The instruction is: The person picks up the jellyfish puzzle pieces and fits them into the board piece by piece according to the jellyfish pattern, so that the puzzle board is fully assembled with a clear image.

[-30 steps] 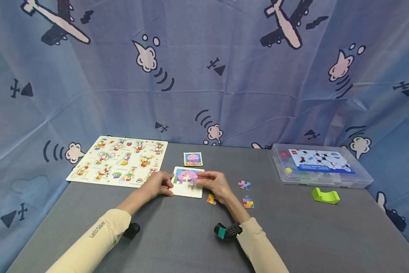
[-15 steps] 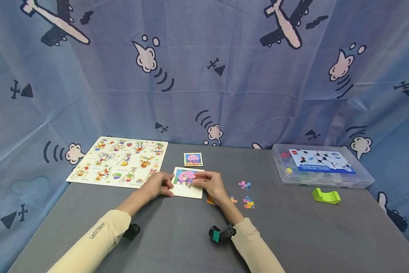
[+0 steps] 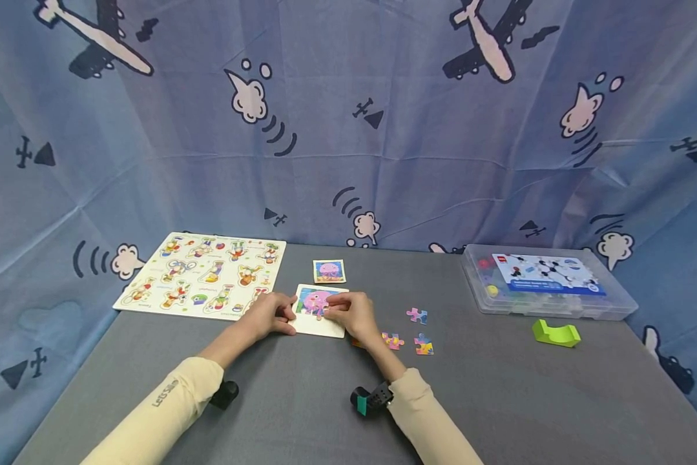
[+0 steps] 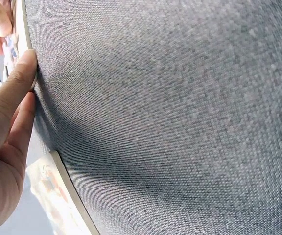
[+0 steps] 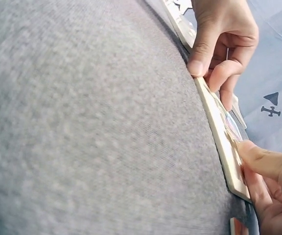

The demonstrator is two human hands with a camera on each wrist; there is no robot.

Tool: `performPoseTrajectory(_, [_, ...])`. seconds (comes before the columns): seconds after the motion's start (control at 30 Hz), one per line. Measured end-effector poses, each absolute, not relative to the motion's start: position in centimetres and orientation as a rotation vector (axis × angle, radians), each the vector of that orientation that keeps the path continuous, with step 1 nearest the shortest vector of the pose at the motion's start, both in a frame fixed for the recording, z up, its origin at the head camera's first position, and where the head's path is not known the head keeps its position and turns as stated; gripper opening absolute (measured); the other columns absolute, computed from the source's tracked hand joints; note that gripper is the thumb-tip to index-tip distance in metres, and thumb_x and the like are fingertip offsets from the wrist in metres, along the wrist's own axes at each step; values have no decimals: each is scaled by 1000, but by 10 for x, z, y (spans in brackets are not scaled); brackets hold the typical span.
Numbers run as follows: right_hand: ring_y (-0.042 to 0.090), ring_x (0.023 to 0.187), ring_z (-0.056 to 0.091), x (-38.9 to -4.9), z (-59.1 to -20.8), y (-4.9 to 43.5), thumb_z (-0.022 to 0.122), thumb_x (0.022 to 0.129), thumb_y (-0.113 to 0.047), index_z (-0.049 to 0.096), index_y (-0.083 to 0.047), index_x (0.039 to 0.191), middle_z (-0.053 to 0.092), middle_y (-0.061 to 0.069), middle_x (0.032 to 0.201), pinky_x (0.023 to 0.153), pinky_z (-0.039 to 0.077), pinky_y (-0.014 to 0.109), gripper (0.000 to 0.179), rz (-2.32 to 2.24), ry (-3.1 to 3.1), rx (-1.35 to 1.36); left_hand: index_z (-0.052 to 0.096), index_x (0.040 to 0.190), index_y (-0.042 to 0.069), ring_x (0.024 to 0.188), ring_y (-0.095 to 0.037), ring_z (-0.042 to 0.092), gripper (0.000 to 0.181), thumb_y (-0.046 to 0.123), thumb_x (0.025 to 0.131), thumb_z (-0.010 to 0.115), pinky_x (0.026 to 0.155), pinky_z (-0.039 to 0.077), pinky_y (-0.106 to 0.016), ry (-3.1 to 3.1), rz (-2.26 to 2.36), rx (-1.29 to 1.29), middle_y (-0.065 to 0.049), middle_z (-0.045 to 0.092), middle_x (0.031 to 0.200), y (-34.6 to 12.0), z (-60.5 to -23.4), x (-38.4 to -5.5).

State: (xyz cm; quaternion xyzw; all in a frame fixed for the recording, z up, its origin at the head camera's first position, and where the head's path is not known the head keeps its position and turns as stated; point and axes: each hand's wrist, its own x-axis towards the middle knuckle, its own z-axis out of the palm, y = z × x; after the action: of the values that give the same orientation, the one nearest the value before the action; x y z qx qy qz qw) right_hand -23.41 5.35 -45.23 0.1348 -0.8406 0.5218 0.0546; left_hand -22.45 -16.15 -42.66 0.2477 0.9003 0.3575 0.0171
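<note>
A small white puzzle board (image 3: 316,327) lies flat on the grey table, its upper half filled by a pink cartoon animal picture (image 3: 314,299). My left hand (image 3: 267,314) holds the board's left edge, thumb at the near side, as the right wrist view also shows. Over the board's right part, my right hand (image 3: 353,315) pinches a small jigsaw piece (image 3: 319,316) low against the picture; the fingers hide most of it. Right of the board lie several loose jigsaw pieces: a pink-blue piece (image 3: 416,315), a blue-yellow piece (image 3: 423,344), a pink-yellow piece (image 3: 393,341).
A small square picture card (image 3: 329,271) lies behind the board. To the left is a large cream peg board (image 3: 208,274) with cartoon figures. A clear plastic case (image 3: 548,303) stands at the back right, with a green curved block (image 3: 555,334) before it.
My right hand has moved slightly left and nearer over the board with the jigsaw piece. The pink-yellow loose piece, earlier hidden by the right arm, has come into view. My left hand stays put.
</note>
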Motion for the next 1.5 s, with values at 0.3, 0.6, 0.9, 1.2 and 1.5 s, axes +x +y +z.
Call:
performPoseTrajectory(0.3, [21,67,70,-234,-448,49,82,71,-2,74,4,87,72,12,75,60,53,28,19,1407,-2594,422,66,71,0,107,-36,62,20,4,66,85,63,43,-22,2808,1111,760,-27,64,113,-160,-427,-226])
performPoseTrajectory(0.6, [15,63,67,-235,-446,48,84,68,-1,74,4,88,71,10,73,58,50,24,23,1375,-2641,379,66,70,1,107,-36,62,20,5,66,85,61,42,-21,2805,1105,733,-27,63,115,-161,-428,-228])
performPoseTrajectory(0.9, [25,75,71,-236,-445,42,78,70,12,68,9,94,71,18,83,65,53,22,27,1626,-2483,309,66,69,1,102,-35,64,20,5,66,86,64,44,-23,2816,1106,731,-29,62,116,-161,-429,-226])
performPoseTrajectory(1.2, [29,79,71,-238,-448,37,76,68,17,68,11,92,70,21,88,66,53,22,27,1709,-2481,311,67,71,2,101,-33,65,20,6,67,85,62,43,-21,2799,1106,708,-27,63,116,-161,-430,-227])
performPoseTrajectory(1.5, [31,80,71,-240,-449,39,77,67,17,68,12,93,70,24,88,67,54,25,28,1783,-2457,305,67,71,1,104,-34,64,20,6,67,85,62,42,-21,2795,1107,723,-27,63,115,-163,-431,-229])
